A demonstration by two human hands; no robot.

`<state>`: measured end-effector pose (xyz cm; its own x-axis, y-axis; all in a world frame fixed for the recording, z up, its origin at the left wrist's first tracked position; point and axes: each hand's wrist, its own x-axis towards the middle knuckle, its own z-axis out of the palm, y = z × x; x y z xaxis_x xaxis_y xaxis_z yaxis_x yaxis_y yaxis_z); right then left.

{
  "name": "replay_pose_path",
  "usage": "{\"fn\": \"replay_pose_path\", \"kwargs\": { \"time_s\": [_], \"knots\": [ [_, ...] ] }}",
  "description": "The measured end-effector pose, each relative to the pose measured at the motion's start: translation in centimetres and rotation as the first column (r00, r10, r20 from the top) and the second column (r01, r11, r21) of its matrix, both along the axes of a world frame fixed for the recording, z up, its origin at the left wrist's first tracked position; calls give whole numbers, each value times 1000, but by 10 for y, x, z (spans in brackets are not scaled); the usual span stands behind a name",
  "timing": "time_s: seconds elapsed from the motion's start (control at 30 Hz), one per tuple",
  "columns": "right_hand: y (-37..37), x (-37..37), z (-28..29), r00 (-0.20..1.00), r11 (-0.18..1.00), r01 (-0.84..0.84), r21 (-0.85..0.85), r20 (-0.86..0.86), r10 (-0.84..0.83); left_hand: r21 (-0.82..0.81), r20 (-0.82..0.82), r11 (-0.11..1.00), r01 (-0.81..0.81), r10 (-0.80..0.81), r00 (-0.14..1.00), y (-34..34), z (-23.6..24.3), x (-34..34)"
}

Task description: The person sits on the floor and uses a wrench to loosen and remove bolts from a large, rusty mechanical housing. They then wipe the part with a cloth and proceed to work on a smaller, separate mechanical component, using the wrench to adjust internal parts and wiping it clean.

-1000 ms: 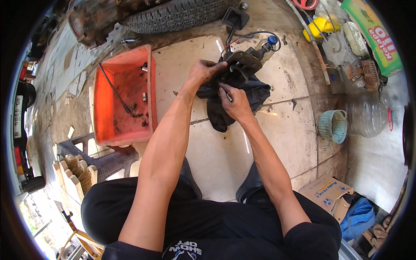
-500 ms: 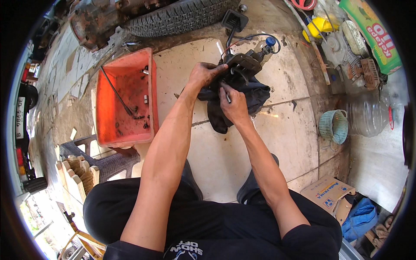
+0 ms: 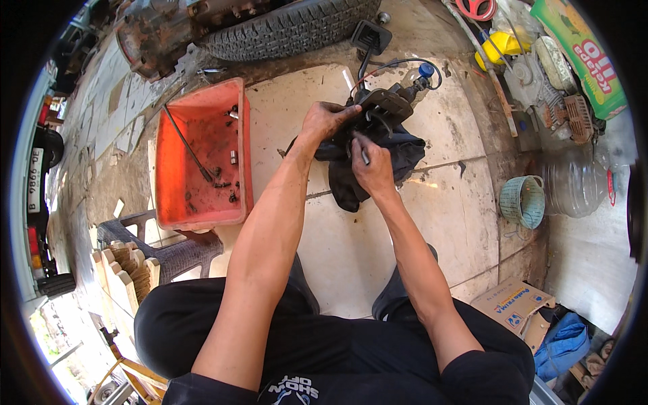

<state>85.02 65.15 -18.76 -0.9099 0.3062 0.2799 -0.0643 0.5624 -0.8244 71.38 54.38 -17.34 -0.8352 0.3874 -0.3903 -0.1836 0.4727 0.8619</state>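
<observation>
A dark pedal assembly rests over a crumpled black cloth, its square pedal pointing up and away from me. A cylinder with a blue cap and a looping hose sit at its right end. My left hand grips the bracket's near left part, fingers wrapped on it. Just below, my right hand is closed on a small silver tool against the assembly's underside; the tool's working end is hidden.
A red tray with small parts and a long bar lies left. Behind are a tyre and a rusty housing. A mesh basket, water jug and cardboard are right; a dark plastic stool is near left.
The whole scene has shifted a little right and down in the picture. Both hands stay on the assembly, with only slight movement of the right hand and its tool.
</observation>
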Motion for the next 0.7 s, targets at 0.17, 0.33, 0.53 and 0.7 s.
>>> {"fn": "replay_pose_path", "kwargs": {
  "time_s": [0.17, 0.33, 0.53, 0.7],
  "knots": [
    [1, -7, 16, 996, 996, 81, 44, -43, -80, 22, 8, 999, -33, 33, 999, -4, -7, -2],
    [7, -9, 18, 991, 995, -82, -64, 104, 88, -29, -21, 999, -28, 28, 999, -8, -8, -4],
    [5, -9, 27, 979, 992, -46, -114, 192, 68, 0, 5, 999, -44, 44, 999, -7, -2, -1],
    [-5, 4, 106, 815, 956, -47, -290, 542, 205, 6, -29, 997, -71, 72, 997, -17, -10, 0]
  ]
}}
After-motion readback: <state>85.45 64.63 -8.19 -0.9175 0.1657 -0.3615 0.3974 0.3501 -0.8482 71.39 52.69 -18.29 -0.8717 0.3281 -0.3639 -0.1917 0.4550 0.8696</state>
